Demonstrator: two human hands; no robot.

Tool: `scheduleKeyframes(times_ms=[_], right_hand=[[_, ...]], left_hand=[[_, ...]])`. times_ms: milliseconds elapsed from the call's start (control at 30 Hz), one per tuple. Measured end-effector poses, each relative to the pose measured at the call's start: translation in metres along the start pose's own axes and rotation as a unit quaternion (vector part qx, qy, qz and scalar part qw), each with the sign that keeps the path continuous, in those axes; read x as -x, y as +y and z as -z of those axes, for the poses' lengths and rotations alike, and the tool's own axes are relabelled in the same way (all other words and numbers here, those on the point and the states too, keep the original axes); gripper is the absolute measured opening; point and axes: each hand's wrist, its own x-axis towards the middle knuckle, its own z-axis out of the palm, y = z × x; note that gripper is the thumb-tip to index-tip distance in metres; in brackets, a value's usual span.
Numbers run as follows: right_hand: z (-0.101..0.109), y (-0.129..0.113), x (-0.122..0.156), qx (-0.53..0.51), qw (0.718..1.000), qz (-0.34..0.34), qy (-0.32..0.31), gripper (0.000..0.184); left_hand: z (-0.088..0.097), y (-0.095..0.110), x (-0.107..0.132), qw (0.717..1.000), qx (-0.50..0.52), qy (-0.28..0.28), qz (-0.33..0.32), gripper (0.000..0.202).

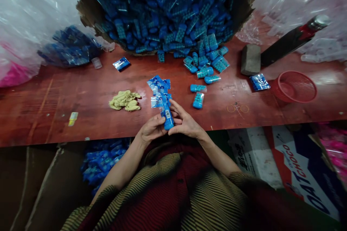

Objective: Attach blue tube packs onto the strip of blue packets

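A small blue plastic bottle [168, 119] with a white barcode patch is held close to my body at the table's front edge. My left hand [154, 127] pinches it from the left, thumb on its side. From the right, my right hand [187, 122] holds it too, thumb near its lower end and index finger stretched towards the printed pieces. Just beyond lies a small pile of flat blue printed sleeves [159, 87], partly behind the bottle. Two clear bottles of blue beads, one upright-looking bottle [198, 100] and one lying bottle [198, 88], rest right of my hands.
A torn carton [86, 12] full of bead bottles stands at the back, with several spilled bottles [204, 72] before it. Yellow gloves [124, 100] lie left. At right are a grey block [251, 59], a dark bottle [290, 41], a red basket [294, 86] and rubber bands [237, 108].
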Motion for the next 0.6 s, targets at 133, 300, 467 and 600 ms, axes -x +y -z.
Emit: scheduleKeyframes(times_ms=[133, 300, 467, 600], right_hand=[[0.002, -0.003, 0.001, -0.002, 1.0, 0.004, 0.003, 0.107], [0.004, -0.004, 0.003, -0.037, 0.999, 0.002, -0.001, 0.104], [0.004, -0.006, 0.004, -0.061, 0.998, -0.007, 0.0, 0.104], [0.003, -0.004, 0.004, -0.055, 0.998, -0.008, 0.013, 0.103]], left_hand=[[-0.004, 0.0, 0.0, 1.0, -0.016, 0.021, -0.004, 0.023], [-0.012, -0.005, 0.004, 0.999, -0.028, 0.002, -0.036, 0.023], [-0.019, -0.011, 0.008, 0.998, -0.027, 0.027, -0.055, 0.024], [-0.024, -0.017, 0.008, 0.995, -0.026, 0.051, -0.082, 0.031]])
